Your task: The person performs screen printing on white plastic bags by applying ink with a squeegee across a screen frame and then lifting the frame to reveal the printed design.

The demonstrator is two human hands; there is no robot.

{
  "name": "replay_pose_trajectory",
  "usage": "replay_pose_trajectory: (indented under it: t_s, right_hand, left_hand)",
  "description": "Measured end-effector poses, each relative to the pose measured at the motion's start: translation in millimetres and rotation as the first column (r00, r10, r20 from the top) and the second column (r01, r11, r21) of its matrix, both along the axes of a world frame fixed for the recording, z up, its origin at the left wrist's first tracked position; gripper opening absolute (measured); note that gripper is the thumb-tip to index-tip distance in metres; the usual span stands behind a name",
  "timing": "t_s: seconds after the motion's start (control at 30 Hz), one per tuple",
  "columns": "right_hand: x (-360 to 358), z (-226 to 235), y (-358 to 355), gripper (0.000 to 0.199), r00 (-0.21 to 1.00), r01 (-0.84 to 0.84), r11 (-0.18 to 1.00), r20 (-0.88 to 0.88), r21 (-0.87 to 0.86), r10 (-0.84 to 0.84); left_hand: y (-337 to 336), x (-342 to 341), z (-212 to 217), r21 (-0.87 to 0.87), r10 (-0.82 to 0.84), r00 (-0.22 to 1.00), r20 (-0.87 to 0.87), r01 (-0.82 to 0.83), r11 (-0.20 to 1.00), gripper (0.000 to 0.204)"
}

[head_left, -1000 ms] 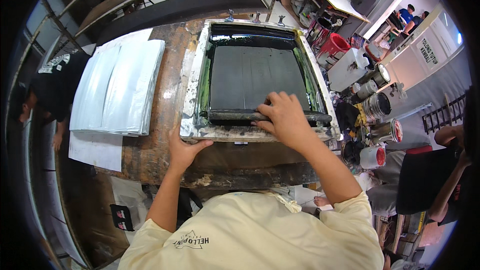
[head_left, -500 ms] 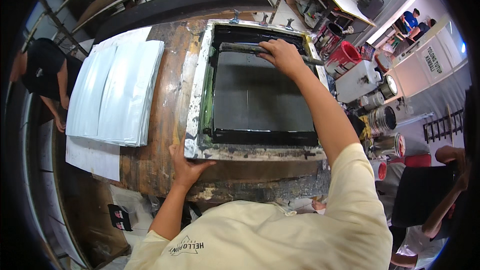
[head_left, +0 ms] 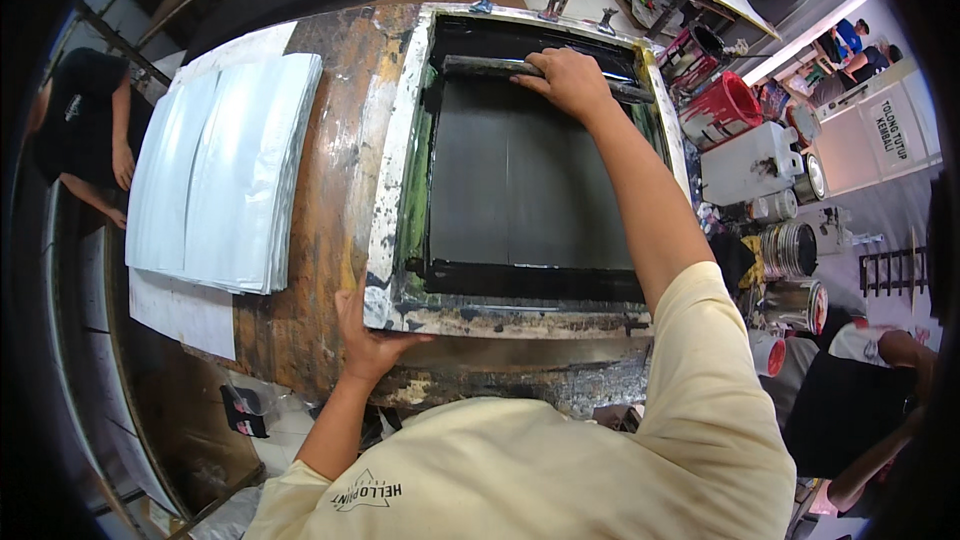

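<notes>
A screen printing frame [head_left: 505,322], its rim stained with ink, lies on a worn wooden table [head_left: 310,190]. Dark ink coats its mesh [head_left: 520,185]. My right hand [head_left: 568,83] is closed over the middle of a long squeegee [head_left: 480,66], which lies across the far part of the mesh. Its lower edge is hidden. At the near left corner of the frame, my left hand [head_left: 372,345] grips the rim, thumb along the near side and fingers up the left side.
A stack of pale plastic sheets [head_left: 225,175] lies left of the frame. Clamps [head_left: 548,8] stand along its far edge. Red buckets [head_left: 722,105], a white jerrycan [head_left: 750,162] and paint tins [head_left: 795,305] crowd the right side. Other people stand at left [head_left: 85,120] and right [head_left: 850,390].
My view has tilted, so the far side of the frame sits higher in the picture. Both hands keep their places on the frame and squeegee. The person at right has shifted.
</notes>
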State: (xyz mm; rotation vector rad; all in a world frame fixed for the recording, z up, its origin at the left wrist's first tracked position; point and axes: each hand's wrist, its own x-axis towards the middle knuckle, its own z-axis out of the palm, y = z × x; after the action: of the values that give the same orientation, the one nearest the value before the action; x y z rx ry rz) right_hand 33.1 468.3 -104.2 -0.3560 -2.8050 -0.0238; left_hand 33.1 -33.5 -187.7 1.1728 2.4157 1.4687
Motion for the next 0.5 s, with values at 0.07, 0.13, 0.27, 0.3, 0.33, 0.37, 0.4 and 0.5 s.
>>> replay_pose_trajectory:
  t_s: [0.07,0.13,0.27,0.3,0.33,0.37,0.4,0.5]
  right_hand:
    - [19.1,5.3,-19.6,0.044,0.999,-0.045,0.999,0.021,-0.008,0.045]
    - [45.0,9.2,-46.5,0.043,0.998,-0.044,0.999,0.043,-0.031,0.046]
    - [111.8,11.1,-119.0,0.041,0.999,-0.054,0.997,-0.004,-0.054,0.054]
    - [129.3,13.7,-141.5,0.040,0.999,-0.041,0.998,0.008,-0.045,0.042]
    - [146.8,17.4,-164.1,0.037,0.998,-0.060,0.996,-0.025,-0.060,0.058]
    - [162.6,21.7,-186.0,0.036,0.999,-0.043,0.996,-0.017,-0.073,0.042]
    - [178.7,25.9,-207.4,0.036,0.999,-0.002,0.995,0.052,-0.104,0.007]
    - [205.7,38.3,-250.4,0.036,0.997,0.014,0.988,0.081,-0.155,-0.001]
  left_hand:
    - [0.2,0.2,0.0,-0.002,0.011,1.000,-0.001,-0.011,1.000,0.128]
    - [0.3,0.7,0.2,-0.002,0.012,1.000,-0.014,-0.012,1.000,0.125]
    - [0.5,1.6,-1.1,-0.006,0.031,0.999,-0.029,-0.031,0.999,0.122]
    - [1.1,1.5,-2.1,-0.017,0.031,0.999,-0.008,-0.031,0.999,0.121]
    - [1.0,1.2,-3.2,-0.015,0.032,0.999,0.009,-0.032,0.999,0.121]
    - [1.0,0.7,-4.4,-0.006,0.030,0.999,0.040,-0.030,1.000,0.121]
    - [1.8,-0.2,-5.5,0.016,0.011,0.993,0.120,-0.013,1.000,0.120]
    - [1.9,-1.9,-6.9,-0.049,0.025,1.000,-0.008,-0.025,0.998,0.120]
